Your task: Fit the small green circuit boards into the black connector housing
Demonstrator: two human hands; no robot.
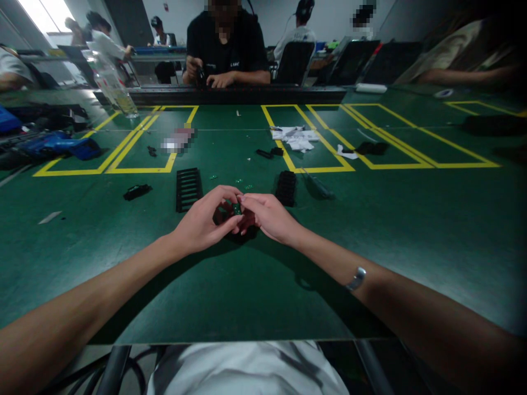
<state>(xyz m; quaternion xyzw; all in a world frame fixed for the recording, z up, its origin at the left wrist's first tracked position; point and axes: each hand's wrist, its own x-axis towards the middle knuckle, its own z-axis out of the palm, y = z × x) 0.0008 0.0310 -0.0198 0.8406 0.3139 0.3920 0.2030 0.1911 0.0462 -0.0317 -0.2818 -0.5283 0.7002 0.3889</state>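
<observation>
My left hand (209, 215) is closed, thumb and fingers around a small green circuit board (236, 209). From the other side my right hand (272, 215) meets it, thumb and forefinger pinched at the board's upper edge; its other fingers are partly hidden behind. Both hands are just above the green table. Left of them a black slotted rack (188, 186) lies on the table, close to my left hand. A second black ribbed block (286, 188) is beyond my right hand. Several tiny green boards (239, 180) lie just past my fingertips.
Yellow tape outlines (140, 170) mark the green table (230, 296). At left are a black part (137, 191), a plastic bottle (123, 96) and blue tools (78, 147). Crumpled white paper (297, 137) lies at right. Across the table sits a person in a black shirt (228, 44).
</observation>
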